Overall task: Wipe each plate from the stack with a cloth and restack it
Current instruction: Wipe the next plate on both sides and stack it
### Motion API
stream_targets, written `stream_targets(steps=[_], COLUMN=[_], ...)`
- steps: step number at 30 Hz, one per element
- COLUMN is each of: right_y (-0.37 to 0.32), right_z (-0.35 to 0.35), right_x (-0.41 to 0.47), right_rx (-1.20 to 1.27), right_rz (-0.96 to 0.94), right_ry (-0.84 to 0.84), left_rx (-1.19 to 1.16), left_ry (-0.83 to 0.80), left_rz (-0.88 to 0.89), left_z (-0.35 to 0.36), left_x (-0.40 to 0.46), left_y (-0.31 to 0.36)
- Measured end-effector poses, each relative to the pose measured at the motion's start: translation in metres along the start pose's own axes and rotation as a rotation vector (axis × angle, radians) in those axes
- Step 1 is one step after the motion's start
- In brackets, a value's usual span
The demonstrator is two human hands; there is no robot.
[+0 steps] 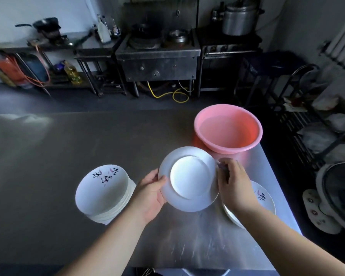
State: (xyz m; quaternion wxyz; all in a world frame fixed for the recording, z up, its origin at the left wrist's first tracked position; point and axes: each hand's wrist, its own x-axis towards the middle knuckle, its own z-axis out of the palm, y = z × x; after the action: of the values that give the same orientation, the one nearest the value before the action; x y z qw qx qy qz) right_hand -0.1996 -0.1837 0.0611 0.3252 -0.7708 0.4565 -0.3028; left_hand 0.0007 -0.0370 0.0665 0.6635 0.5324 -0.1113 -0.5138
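Two hands on one plate (188, 179), held above table (88, 140) between both stacks, underside with foot ring facing you, tilted. Your left hand (148, 195) grips left rim, thumb over edge. Your right hand (234, 185) curls at right rim, pinching something small; cloth not clearly visible. Stack (103, 191) at left, second stack (257, 200) at right; both carry brush-style characters, unreadable. Pink basin (228, 128) behind. Steel table; dim kitchen, stove (157, 50) at back.

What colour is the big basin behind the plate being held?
Pink; the basin shows best in the head view.
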Motion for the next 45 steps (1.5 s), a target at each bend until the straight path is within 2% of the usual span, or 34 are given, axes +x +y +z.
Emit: stream_targets(steps=[2,5,7,9,12,14,20,25,28,33,36,41,45], right_y=[-0.007,-0.028,-0.044,-0.055,-0.054,-0.051,-0.034,-0.037,-0.048,-0.037,-0.029,-0.033,-0.034], right_z=[-0.008,-0.015,-0.016,-0.013,-0.005,-0.006,-0.011,-0.013,-0.018,-0.019,-0.024,-0.030,-0.026], right_x=[0.005,0.010,0.015,0.020,0.020,0.013,-0.049,-0.026,-0.003,-0.038,-0.043,0.007,-0.015], right_rx=[0.002,0.097,0.136,0.076,-0.277,-0.425,-0.568,-0.704,-0.654,-0.474,-0.464,-0.484,-0.426], right_rz=[-0.027,-0.268,-0.453,-0.598,-0.720,-0.714,-0.801,-0.668,-0.622,-0.811,-0.871,-0.727,-0.721], right_ry=[0.116,0.223,0.157,-0.004,-0.119,-0.131,-0.261,-0.167,-0.140,-0.260,-0.238,-0.128,-0.147], left_rx=[-0.028,-0.053,-0.060,-0.055,-0.074,-0.098,-0.164,-0.133,-0.138,-0.172,-0.167,-0.165,-0.193], left_ry=[-0.009,-0.028,-0.050,-0.081,-0.104,-0.090,0.000,-0.003,-0.032,0.009,0.013,-0.024,-0.004], left_rz=[0.004,0.020,0.035,0.047,0.055,0.070,0.126,0.081,0.099,0.156,0.144,0.131,0.163], left_z=[0.007,0.021,0.032,0.042,0.056,0.062,0.066,0.069,0.073,0.071,0.069,0.072,0.073], left_x=[-0.006,-0.016,-0.021,-0.027,-0.036,-0.039,-0.036,-0.043,-0.046,-0.039,-0.042,-0.048,-0.043], left_y=[0.005,0.011,0.015,0.017,0.017,0.018,0.022,0.017,0.016,0.027,0.029,0.025,0.032])
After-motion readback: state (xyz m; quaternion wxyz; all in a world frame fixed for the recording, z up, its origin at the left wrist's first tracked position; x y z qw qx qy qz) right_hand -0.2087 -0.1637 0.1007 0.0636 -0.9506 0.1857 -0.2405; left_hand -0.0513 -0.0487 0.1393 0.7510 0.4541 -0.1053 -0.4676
